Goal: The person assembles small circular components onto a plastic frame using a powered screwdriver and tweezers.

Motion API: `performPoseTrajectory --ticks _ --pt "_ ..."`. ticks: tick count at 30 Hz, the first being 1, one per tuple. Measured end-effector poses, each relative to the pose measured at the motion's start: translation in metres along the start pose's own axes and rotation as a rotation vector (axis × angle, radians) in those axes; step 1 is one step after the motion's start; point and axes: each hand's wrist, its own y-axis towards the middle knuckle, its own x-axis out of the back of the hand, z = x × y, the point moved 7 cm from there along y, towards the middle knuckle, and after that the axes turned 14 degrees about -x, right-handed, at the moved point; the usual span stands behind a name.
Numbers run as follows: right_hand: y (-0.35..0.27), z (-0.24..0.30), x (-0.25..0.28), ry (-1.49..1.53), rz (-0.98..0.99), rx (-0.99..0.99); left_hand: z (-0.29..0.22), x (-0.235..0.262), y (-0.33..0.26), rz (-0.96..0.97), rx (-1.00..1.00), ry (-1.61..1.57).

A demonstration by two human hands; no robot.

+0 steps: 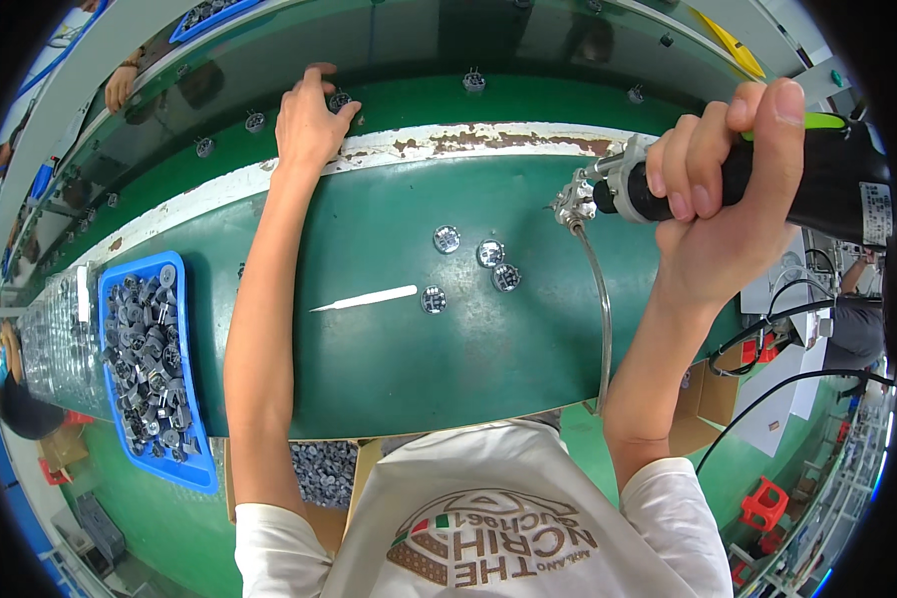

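Note:
My right hand (713, 189) is wrapped around a black powered screwdriver (835, 179) with a green lever. Its metal nose (574, 197) points left over the bench, and a clear feed tube (604, 309) curves down from it. My left hand (307, 128) reaches across the white ledge to the green belt, thumb and fingers apart around a small round grey part (340, 102); whether they touch it I cannot tell. On the green bench (399, 379) between my arms lie several round parts (490, 253) and white tweezers (366, 298).
A blue tray (202, 460) heaped with grey parts stands left of my left arm. More round parts (474, 80) sit spaced along the belt. Below the bench edge is a box of grey parts (321, 472). Another person's hand (121, 88) shows at far left.

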Motion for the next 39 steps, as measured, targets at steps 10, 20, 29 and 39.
performPoseTrajectory --ticks 10,20,29,39 --pt "0.001 -0.005 -0.003 -0.005 0.018 0.002 -0.115 0.002 -0.014 0.227 -0.179 -0.537" --pt "0.0 -0.023 -0.008 -0.047 -0.047 -0.008 -0.166 -0.009 -0.06 0.44 -0.448 -0.671" --pt "-0.002 -0.034 -0.018 -0.11 -0.076 0.007 -0.172 -0.006 -0.061 0.468 -0.516 -0.585" --pt "0.001 -0.039 -0.023 -0.129 -0.059 0.012 -0.17 -0.008 -0.062 0.531 -0.476 -0.575"
